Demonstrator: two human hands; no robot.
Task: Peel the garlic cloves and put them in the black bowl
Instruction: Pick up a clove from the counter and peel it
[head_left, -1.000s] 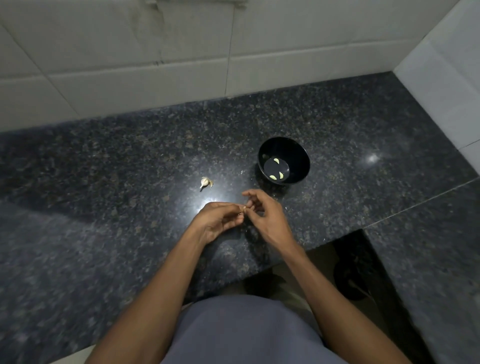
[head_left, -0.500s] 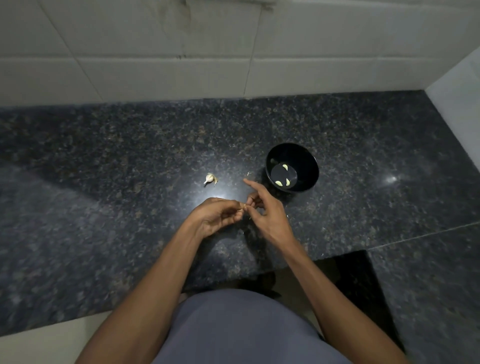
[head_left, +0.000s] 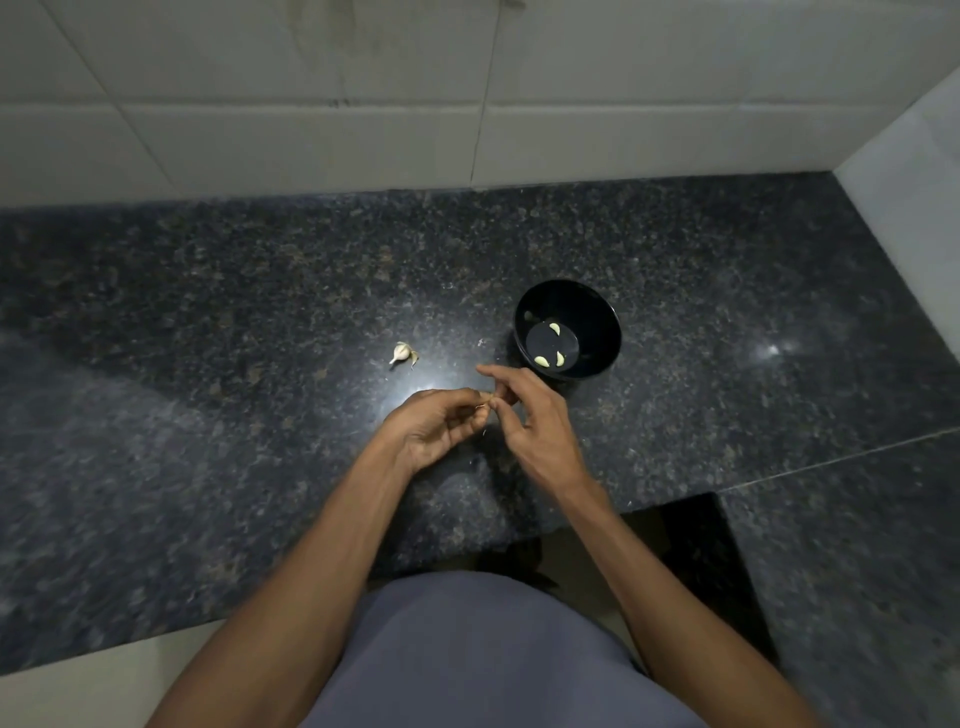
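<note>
Both hands meet over the dark granite counter, just in front of the black bowl (head_left: 602, 312). My left hand (head_left: 436, 423) pinches a small garlic clove (head_left: 487, 399) at its fingertips. My right hand (head_left: 530, 415) grips the same clove from the right, its index finger stretched out to the left. Most of the clove is hidden by the fingers. Three peeled pale cloves (head_left: 548, 353) lie on the bottom of the bowl. An unpeeled piece of garlic (head_left: 401, 353) with loose skin lies on the counter, left of the bowl and beyond my left hand.
The speckled granite counter (head_left: 234, 338) runs to a white tiled wall (head_left: 363, 130) at the back and a side wall (head_left: 914, 218) on the right. The counter's front edge steps inward at a cutout (head_left: 691, 530) near my body.
The view has shifted a little; the hands stay together on the clove, with the right fingers working at it. Bowl and loose garlic have not moved on the counter.
</note>
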